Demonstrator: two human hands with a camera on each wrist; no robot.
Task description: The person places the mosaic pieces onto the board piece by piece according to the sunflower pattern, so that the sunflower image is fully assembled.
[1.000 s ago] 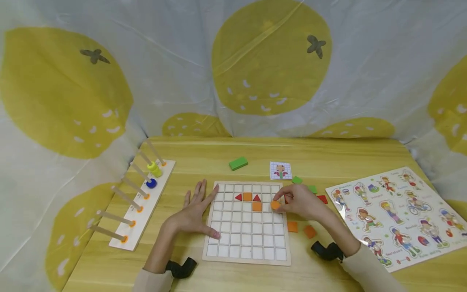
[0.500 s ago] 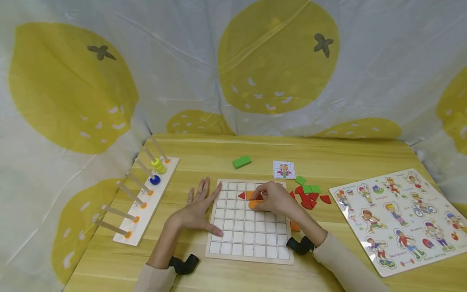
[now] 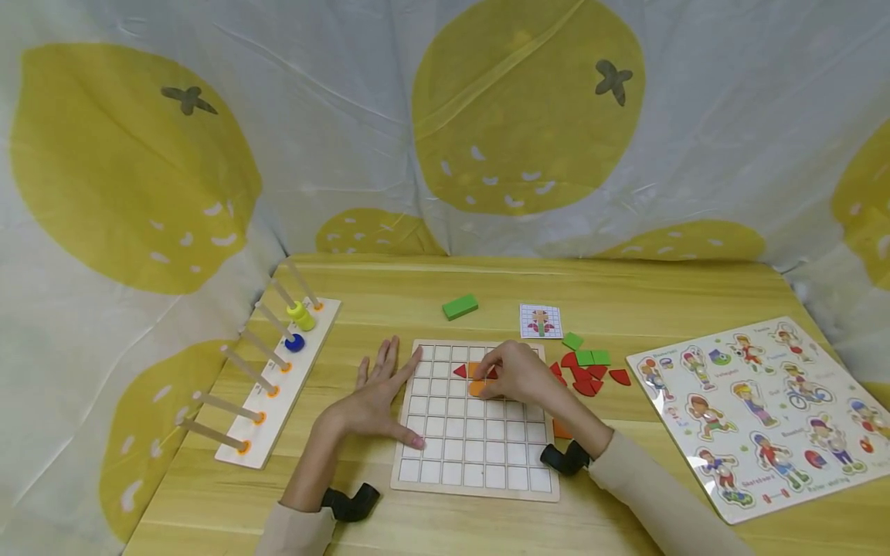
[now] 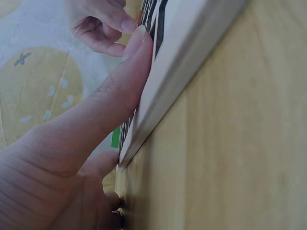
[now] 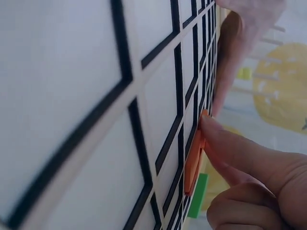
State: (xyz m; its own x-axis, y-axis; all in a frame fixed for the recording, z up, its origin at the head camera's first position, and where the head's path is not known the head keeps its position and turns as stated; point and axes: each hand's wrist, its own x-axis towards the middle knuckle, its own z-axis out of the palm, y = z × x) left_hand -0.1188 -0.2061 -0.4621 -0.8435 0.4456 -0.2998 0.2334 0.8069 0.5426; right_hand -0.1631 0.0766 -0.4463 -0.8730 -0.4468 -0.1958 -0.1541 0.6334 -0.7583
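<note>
Head view, A: State of the right hand point(image 3: 518, 372)?

B: Thumb and bent forefinger closed together on an orange piece point(image 3: 477, 388), pinching it at the gridded board point(image 3: 466, 472). Right wrist view agrees: thumb tip on orange, close against the grid. Whether the piece sits fully in a cell, cannot tell.

A: Neighbours of the pinch?

B: An orange square point(image 3: 474, 368) just beyond it, partly covered by the fingers. One red triangle point(image 3: 460, 371) beyond and to the left. A second, mostly hidden red triangle point(image 3: 493, 372) shows between the fingers, right of the pinch.

A: Left hand point(image 3: 365, 405)?

B: Left of the grip, fingers spread apart. Thumb and forefinger rest on the board's left side; left wrist view shows the thumb over the rim.

A: Farther out from the grip?

B: Beyond it, a green block point(image 3: 460, 307); beyond and right, a printed card point(image 3: 540, 321). To the right, a cluster of red pieces point(image 3: 581, 374), with green squares point(image 3: 593, 357) just past them. Nearer and right, an orange tile point(image 3: 560, 430), partly hidden by the forearm. Well right, a picture puzzle point(image 3: 754, 401). Well left, past the other hand, a peg rack point(image 3: 261, 413) carrying a blue ring point(image 3: 295, 342) and yellow rings point(image 3: 302, 316).
</note>
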